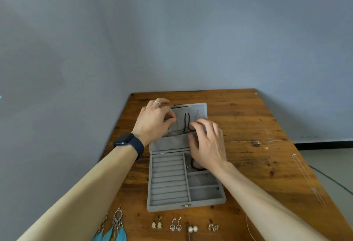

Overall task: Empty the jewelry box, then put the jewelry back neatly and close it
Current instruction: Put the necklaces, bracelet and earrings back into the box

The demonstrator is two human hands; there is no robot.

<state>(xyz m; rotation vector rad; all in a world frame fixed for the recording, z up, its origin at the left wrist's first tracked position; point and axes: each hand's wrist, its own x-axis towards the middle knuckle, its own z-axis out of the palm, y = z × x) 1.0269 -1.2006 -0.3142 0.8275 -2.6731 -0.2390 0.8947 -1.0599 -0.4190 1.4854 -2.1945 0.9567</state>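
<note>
Left hand [152, 121] pinches a thin necklace [177, 126] in the jewelry box [166, 207] lid [201, 107]. Right hand [207, 141] is open, fingers loosely spread, resting on the lid's pocket [170, 143].

Plain room: worn wooden table [248, 118], bare grey wall [172, 30].

Left grip [152, 120]: dark navy smartwatch [126, 139] on wrist, rounded-square black face, wide matching band. Thin silver ring [157, 103] on one finger, just beyond smartwatch. Right grip [208, 143], opposite smartwatch: bare forearm.
</note>
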